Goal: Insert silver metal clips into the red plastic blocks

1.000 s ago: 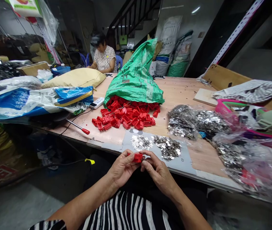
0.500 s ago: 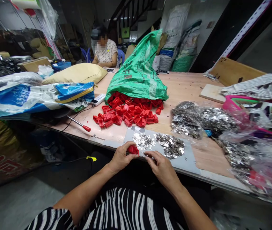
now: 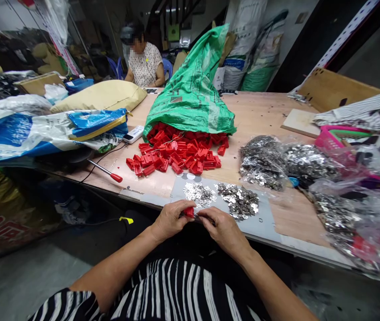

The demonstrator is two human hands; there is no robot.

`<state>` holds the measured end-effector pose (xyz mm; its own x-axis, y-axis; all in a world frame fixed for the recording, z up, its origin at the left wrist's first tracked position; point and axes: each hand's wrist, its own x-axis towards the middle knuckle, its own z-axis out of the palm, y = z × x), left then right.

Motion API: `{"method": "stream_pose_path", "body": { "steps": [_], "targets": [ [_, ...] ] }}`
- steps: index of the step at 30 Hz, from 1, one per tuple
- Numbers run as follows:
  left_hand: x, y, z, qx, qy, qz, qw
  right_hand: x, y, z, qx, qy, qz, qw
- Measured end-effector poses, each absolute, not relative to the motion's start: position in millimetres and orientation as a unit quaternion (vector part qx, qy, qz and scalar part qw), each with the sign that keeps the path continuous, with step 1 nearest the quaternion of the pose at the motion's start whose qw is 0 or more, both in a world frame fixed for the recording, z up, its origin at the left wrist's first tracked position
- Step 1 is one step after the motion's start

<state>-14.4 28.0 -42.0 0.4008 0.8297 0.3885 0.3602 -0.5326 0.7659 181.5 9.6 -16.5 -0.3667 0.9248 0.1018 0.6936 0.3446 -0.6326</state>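
Note:
My left hand point(image 3: 169, 219) is closed around a small red plastic housing point(image 3: 189, 211) at the table's front edge. Facing it, my right hand point(image 3: 225, 228) pinches a thin metal piece point(image 3: 195, 215), whose tip meets the housing's right end. Fingers cover most of that piece, so its exact kind is unclear. Just beyond both hands, a pile of bright flat metal pieces point(image 3: 199, 194) and a darker pile of metal clips point(image 3: 239, 200) lie on a grey sheet point(image 3: 265, 218). Farther back, many red housings point(image 3: 176, 158) spill from a green woven sack point(image 3: 190, 107).
At right lie clear bags of metal parts point(image 3: 263, 160) and a pink basket point(image 3: 330, 138). A lever with a red grip point(image 3: 116, 178) juts out at left, near blue-and-white sacks point(image 3: 42, 133). Across the table sits another person point(image 3: 146, 64).
My hands have come closer together, and the thin metal piece now meets the red housing, which has turned slightly. The whole view has shifted a little.

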Motion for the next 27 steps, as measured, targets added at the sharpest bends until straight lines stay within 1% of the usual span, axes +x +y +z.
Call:
{"method": "stream_pose_path", "body": {
  "steps": [5, 12, 18, 24, 27],
  "targets": [
    [-15, 27, -37, 0.776, 0.385, 0.38, 0.323, 181, 9, -15, -0.511, -0.789, 0.252, 0.231],
    [-14, 25, -33, 0.729, 0.402, 0.398, 0.386, 175, 11, -5, -0.535, -0.801, 0.215, 0.161],
    [-12, 24, -35, 0.736, 0.421, 0.39, 0.36, 163, 12, 5, -0.571, -0.787, 0.204, 0.114],
    [-11, 26, -31, 0.748, 0.426, 0.378, 0.341, 166, 7, -2, -0.561, -0.785, 0.222, 0.143],
    [-9, 24, -27, 0.743, 0.425, 0.381, 0.35, 172, 3, -6, -0.547, -0.782, 0.238, 0.182]
  ]
}}
